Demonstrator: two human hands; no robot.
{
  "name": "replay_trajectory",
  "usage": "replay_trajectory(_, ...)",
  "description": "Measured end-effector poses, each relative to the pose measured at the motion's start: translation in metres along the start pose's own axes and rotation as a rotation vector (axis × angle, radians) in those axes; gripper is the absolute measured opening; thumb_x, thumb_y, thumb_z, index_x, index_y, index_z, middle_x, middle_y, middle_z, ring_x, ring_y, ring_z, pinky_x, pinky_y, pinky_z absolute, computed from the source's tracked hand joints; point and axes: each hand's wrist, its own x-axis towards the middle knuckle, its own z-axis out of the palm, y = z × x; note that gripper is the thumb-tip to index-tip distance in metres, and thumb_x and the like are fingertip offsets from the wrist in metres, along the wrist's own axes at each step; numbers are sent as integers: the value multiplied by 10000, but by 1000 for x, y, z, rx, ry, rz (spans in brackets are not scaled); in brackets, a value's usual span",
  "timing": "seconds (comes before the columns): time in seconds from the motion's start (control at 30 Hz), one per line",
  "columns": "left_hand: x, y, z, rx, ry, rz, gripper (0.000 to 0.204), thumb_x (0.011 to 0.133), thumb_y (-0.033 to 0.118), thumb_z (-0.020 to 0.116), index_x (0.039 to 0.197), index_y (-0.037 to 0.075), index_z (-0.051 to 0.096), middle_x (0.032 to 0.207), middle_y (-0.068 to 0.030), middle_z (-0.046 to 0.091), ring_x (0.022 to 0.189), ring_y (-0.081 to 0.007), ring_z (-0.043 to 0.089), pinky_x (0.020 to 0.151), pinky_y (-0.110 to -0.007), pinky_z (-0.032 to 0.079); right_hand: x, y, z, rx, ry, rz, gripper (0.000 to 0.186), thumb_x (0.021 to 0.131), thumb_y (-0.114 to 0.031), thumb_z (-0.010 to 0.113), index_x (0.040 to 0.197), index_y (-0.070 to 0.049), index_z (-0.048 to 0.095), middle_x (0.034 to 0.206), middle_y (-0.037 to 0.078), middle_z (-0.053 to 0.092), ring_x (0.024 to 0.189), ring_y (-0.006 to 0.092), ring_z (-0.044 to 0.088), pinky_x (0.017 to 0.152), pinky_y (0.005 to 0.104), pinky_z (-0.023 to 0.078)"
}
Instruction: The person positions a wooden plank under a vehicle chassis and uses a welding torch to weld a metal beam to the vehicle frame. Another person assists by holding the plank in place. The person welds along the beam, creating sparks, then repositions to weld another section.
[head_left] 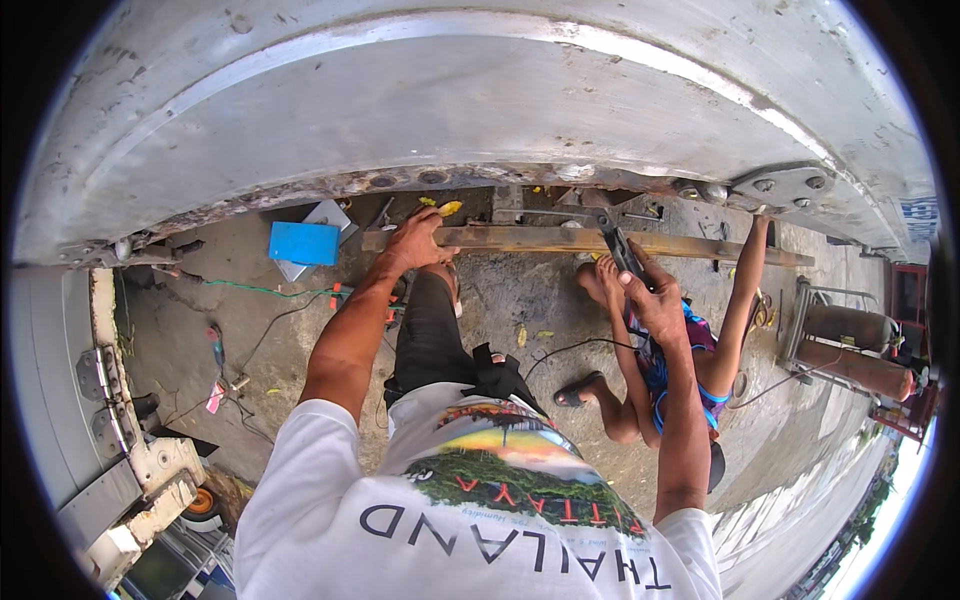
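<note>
My left hand (414, 240) grips a long rusty metal bar (535, 237) at its left part, below the rusty lower edge of a large grey metal panel (420, 90). In my right hand (652, 300) is a black metal hand tool (616, 243), perhaps pliers or a clamp, its head over the bar. A crouching co-worker (704, 355) is under my right arm, with one hand (605, 280) just beside the tool and the other arm (750, 270) reaching up to the panel's edge near a bolted plate (775, 183).
A blue box (303, 243) lies at left on the concrete ground (520, 370), among a green cable, black cords and a power tool (216, 343). A trolley with gas cylinders (845, 325) stands at right. Metal framework (125, 450) runs along the left side.
</note>
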Motion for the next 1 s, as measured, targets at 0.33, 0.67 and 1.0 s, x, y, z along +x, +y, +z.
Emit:
replay_trajectory(0.33, 1, 1, 2, -22, -8, 1, 804, 791, 560, 814, 1324, -11, 627, 1532, -159, 475, 1429, -337, 448, 1166, -439, 422, -7, -3, 2, 116, 30, 3, 707, 919, -284, 804, 1481, 39, 523, 1057, 91, 753, 975, 122, 672, 910, 272, 528)
replay_trajectory(0.67, -8, -4, 5, 157, 81, 81, 876, 828, 698, 711, 1396, 38, 610, 1414, -129, 603, 1391, -335, 476, 1219, -480, 298, 18, -3, -3, -136, -14, -188, 755, 908, -418, 797, 1459, 36, 551, 1083, 130, 761, 1010, 147, 690, 930, 293, 538)
replay_trajectory(1.0, -27, 15, -4, 302, 98, -185, 1083, 719, 893, 623, 1428, 74, 595, 1426, -184, 613, 1387, -336, 495, 1218, -531, 273, 19, -10, 0, -128, -27, -124, 777, 895, -470, 795, 1464, 4, 561, 1080, 152, 756, 971, 152, 687, 922, 321, 548)
